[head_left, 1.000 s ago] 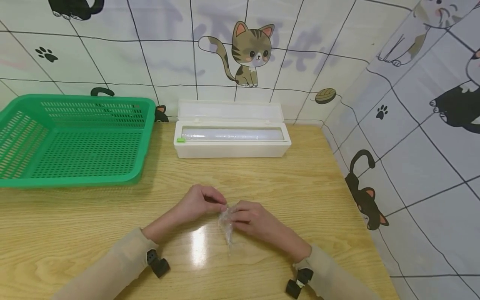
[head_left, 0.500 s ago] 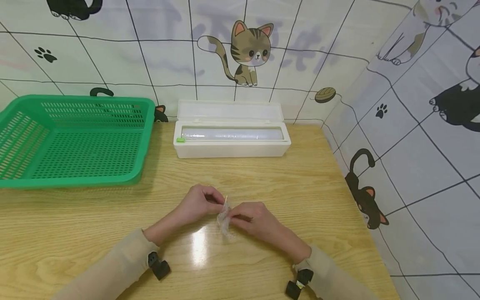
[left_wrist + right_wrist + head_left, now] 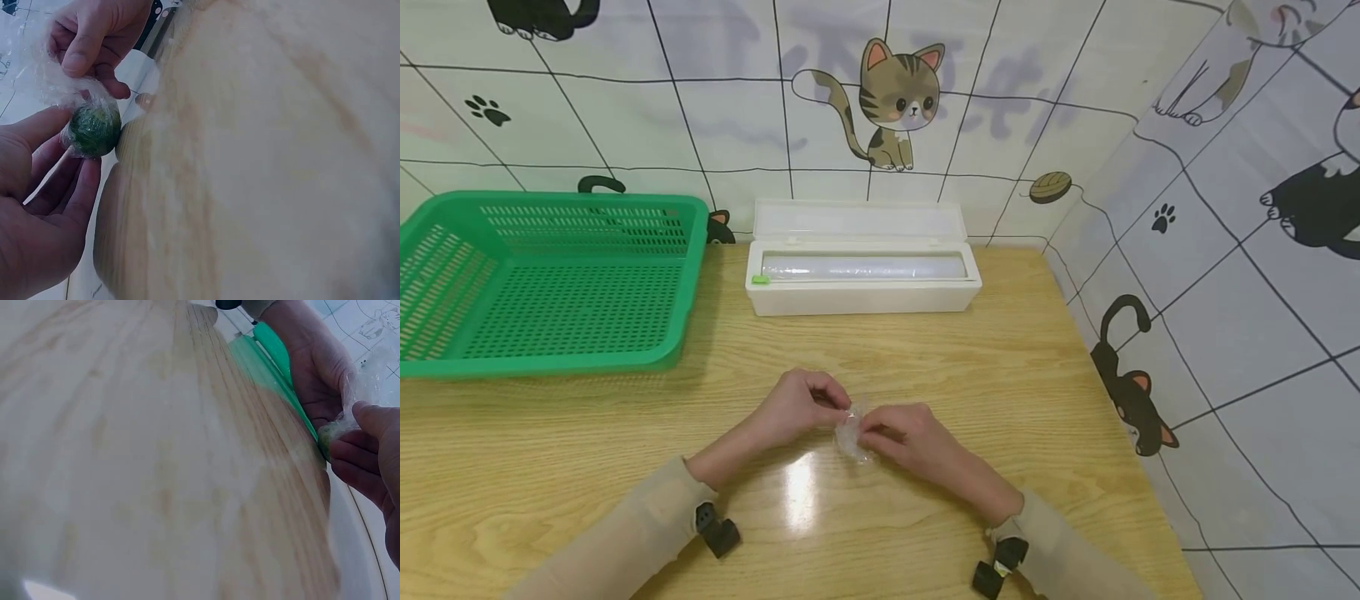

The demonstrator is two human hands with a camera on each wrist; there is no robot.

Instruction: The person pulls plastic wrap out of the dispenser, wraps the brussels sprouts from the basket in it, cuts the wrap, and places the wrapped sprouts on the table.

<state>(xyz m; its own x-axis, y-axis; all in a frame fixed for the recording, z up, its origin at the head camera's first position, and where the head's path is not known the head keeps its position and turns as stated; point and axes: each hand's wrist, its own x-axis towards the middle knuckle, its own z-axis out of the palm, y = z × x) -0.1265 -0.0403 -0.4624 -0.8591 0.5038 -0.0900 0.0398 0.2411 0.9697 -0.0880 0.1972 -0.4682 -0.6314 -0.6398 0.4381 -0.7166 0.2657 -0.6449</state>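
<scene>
A small round green fruit (image 3: 94, 128), lime-like, sits wrapped in crinkled clear cling film (image 3: 53, 81) in the left wrist view. My left hand (image 3: 793, 408) holds the fruit between thumb and fingertips. Opposite it, my right hand (image 3: 913, 437) pinches the loose, gathered film with thumb and fingers. Both hands are close together over the wooden table (image 3: 985, 367). From the head only the clear film bundle shows between the fingertips; the fruit is hidden there. The right wrist view shows a bit of the green fruit (image 3: 326, 434) below the film.
Behind the hands stands a white cling film dispenser (image 3: 865, 298), its lid raised, with a film roll (image 3: 865, 267) inside and a green slider (image 3: 761, 280). At the back left is a green plastic basket (image 3: 572, 362). Cat-patterned sheeting (image 3: 715, 125) lines the back and right sides.
The film tail that hung down between the hands has drawn up into a more compact bundle. The right fingers have shifted slightly on the film; the left hand has stayed about in place.
</scene>
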